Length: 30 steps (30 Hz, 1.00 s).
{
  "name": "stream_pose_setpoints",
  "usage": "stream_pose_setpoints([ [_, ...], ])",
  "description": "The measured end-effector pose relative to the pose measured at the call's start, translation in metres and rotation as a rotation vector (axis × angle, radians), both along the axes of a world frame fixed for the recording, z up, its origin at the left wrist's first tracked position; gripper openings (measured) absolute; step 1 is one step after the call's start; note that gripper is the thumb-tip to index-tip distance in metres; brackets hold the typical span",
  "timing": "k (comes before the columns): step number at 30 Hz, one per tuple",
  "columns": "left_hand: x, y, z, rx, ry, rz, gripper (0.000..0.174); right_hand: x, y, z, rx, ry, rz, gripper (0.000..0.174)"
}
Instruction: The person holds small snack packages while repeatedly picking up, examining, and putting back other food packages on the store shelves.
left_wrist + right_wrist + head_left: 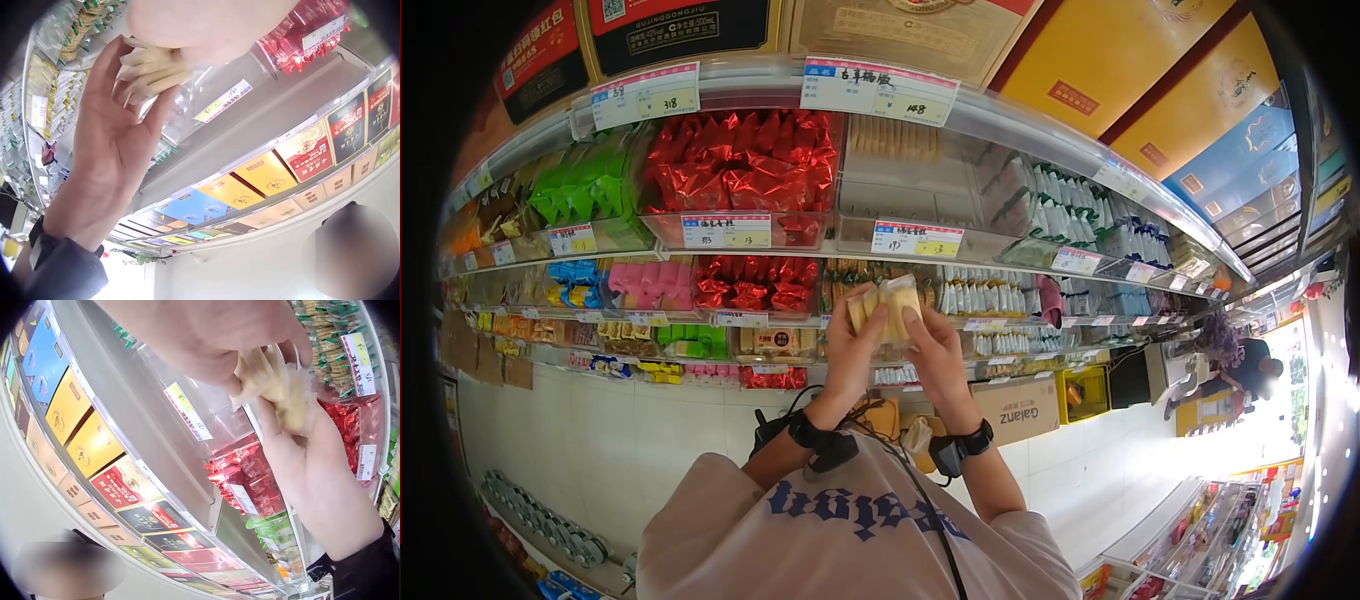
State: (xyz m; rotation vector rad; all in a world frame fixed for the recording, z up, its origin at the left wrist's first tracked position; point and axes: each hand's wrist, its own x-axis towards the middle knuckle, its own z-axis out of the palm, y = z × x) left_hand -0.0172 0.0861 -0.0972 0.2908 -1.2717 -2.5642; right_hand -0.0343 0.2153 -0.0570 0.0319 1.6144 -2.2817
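Several pale yellow, flat snack packets (885,308) in clear wrappers are bunched between both hands, in front of the middle shelf. My left hand (855,345) grips the bunch from the left, its thumb over the near side. From the other side my right hand (937,360) pinches the packets between thumb and fingers. In the left wrist view the packets (153,72) fan out against the right hand's fingers. The right wrist view shows the packets (281,390) spread between both hands. Above them, an upper-shelf bin (900,190) has a row of similar pale packets (890,137) at its back.
Beside that bin is one of red-wrapped sweets (745,165); green-edged packets (1070,205) stand to its right. Price tags (917,240) line the shelf edges. A Galanz carton (1017,410) and a yellow crate (1085,393) sit low at right. Another person (1255,372) is farther off.
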Motion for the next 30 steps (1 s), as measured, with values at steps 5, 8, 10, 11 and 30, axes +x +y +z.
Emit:
stream_pose_setpoints([
  [5,0.003,-0.003,0.003,0.048,0.010,-0.022,0.042,0.005,0.004,0.002,0.040,-0.064,0.018,0.037],
  [8,0.001,0.000,0.003,0.057,0.031,-0.046,0.040,0.000,0.008,0.003,0.029,-0.004,0.037,0.039],
  [10,0.002,0.000,0.004,0.090,0.023,-0.061,0.039,0.000,0.007,0.001,-0.004,0.042,0.019,0.042],
  [11,0.002,0.000,0.004,0.107,0.019,-0.070,0.039,0.000,0.007,0.000,-0.021,0.066,0.008,0.043],
  [30,0.010,-0.010,-0.003,0.102,-0.024,-0.266,0.031,-0.057,0.014,0.167,0.660,0.955,-0.005,0.052],
])
